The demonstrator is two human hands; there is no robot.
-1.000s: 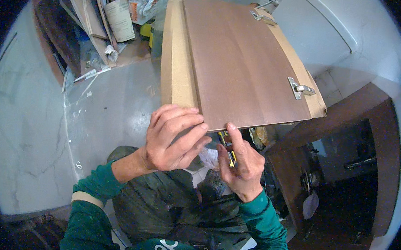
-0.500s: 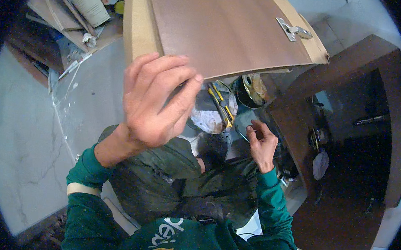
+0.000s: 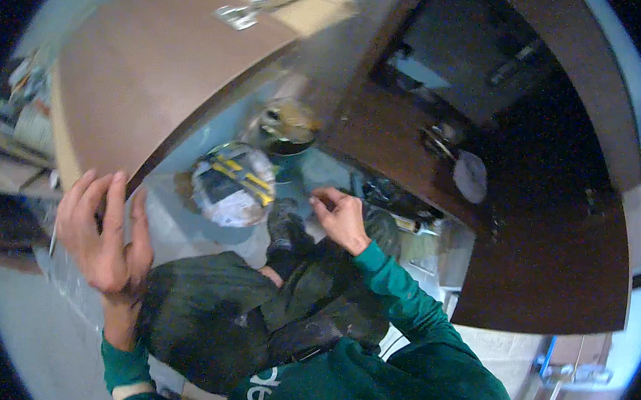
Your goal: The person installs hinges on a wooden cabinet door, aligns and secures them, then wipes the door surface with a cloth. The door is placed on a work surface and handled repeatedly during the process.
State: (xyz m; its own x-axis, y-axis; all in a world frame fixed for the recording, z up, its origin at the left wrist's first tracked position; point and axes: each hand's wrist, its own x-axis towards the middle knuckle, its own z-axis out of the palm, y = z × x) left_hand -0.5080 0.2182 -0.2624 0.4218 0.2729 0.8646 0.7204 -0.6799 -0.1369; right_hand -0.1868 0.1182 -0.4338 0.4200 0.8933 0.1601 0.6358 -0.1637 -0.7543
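Observation:
A brown cabinet door (image 3: 139, 76) with tan edges tilts at the upper left, and a metal hinge (image 3: 238, 16) is fixed near its far edge. My left hand (image 3: 106, 241) is at the door's near corner, its fingers stretched and apart, seeming to rest against the edge. Above my knees, my right hand (image 3: 341, 220) has its fingers bent and thumb close to the index finger. Whatever is between those fingertips is too small to make out. Yellow-and-black utility knives (image 3: 241, 180) lie on a round, white-smeared surface (image 3: 234, 210) between the door and my feet.
An open dark brown cabinet (image 3: 546, 268) fills the right side, with a pale oval piece (image 3: 471, 177) inside it. A tin with brown residue (image 3: 288, 127) stands beyond the knives. Paper and boards (image 3: 24, 131) are piled at the far left.
The view has swung right, so the door and my left hand now appear farther left and the cabinet nearer the middle. The thin rod near my right fingers no longer shows.

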